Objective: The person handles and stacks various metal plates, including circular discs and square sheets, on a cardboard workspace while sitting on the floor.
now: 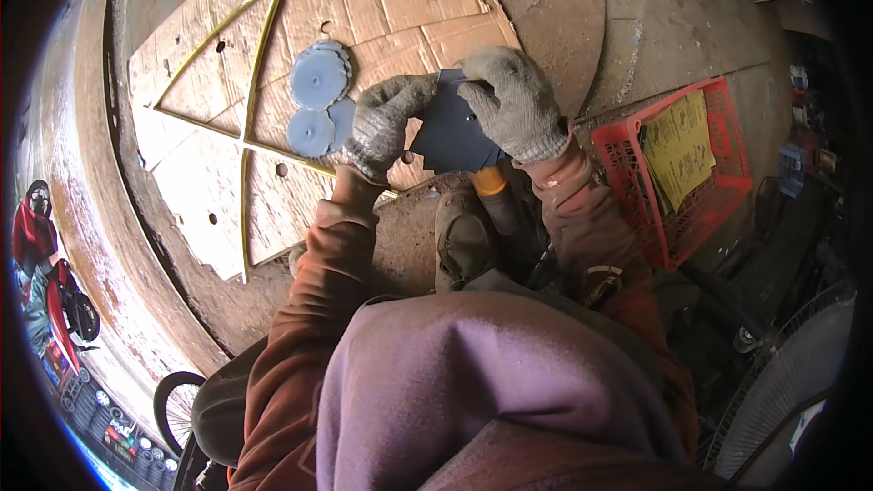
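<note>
My left hand (384,123) and my right hand (512,100), both in grey knit gloves, hold a dark grey flat metal plate (452,136) between them, left hand on its left edge, right hand on its top edge. Just left of my left hand lie several light blue round discs (318,82) in a loose pile on a sheet of brown cardboard (391,0). Thin yellow strips (255,73) form a triangle-and-cross shape on the cardboard.
A red plastic crate (718,109) holding yellow papers stands at the right. My shoe (462,236) rests below the plate on the dirt floor. A fan guard (791,382) is at lower right. A person on a red motorbike (41,245) is far left.
</note>
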Motion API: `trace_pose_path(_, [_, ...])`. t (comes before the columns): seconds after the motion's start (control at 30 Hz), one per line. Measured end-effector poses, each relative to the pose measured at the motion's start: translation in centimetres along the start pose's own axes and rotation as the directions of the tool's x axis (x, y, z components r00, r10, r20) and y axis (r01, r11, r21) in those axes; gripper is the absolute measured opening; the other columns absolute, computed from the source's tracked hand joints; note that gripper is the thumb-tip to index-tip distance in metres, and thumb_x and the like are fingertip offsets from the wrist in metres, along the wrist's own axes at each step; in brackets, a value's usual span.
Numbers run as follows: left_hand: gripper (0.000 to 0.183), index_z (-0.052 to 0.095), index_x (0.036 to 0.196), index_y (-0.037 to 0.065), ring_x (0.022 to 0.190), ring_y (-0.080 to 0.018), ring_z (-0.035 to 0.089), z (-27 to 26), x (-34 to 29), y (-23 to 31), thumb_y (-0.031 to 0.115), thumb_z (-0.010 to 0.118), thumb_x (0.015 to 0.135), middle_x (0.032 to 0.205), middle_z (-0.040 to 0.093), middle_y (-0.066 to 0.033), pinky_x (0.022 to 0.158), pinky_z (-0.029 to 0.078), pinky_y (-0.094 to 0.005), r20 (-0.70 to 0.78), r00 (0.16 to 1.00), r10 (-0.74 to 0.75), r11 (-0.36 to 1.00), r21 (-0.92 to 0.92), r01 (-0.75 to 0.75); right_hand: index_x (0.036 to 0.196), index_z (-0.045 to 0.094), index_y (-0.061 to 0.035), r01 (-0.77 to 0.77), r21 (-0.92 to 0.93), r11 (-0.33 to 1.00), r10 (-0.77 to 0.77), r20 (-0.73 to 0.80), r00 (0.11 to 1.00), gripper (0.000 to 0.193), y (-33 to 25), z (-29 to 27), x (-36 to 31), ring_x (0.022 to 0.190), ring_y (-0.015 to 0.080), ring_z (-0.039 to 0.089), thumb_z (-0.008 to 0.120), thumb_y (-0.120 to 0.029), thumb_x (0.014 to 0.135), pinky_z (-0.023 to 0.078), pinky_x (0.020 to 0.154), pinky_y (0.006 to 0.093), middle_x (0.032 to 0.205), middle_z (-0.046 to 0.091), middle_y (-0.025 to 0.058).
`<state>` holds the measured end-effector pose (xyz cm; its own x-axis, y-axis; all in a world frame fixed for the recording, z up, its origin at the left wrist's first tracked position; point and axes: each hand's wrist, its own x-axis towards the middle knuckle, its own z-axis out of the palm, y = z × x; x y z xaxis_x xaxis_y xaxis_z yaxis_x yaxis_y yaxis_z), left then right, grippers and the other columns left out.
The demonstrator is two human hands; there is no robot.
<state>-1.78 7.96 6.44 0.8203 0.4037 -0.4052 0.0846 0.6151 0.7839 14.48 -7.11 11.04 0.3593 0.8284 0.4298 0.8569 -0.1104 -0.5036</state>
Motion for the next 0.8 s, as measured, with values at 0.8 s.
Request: trace_pose_path(0.8, [0.037, 0.077, 0.102, -0.004, 0.072, -0.0158, 0.068, -0.4, 3.0, 2.3, 0.033, 0.075, 0.097, 0.084, 0.074, -0.0077, 0.07, 0.056, -0.0298, 0.034, 0.996, -0.085, 0.973, 0.219, 0.075, 0.113, 0.07, -0.0127, 0.14, -0.253, 0.957, -0.129, 0.06, 0.99, 0.036, -0.8, 0.4, 0.0, 0.098, 0.0296, 0.064, 0.069, -0.012, 0.078, 0.053, 0.086, 0.0429, 0.108, 0.065, 0.0073])
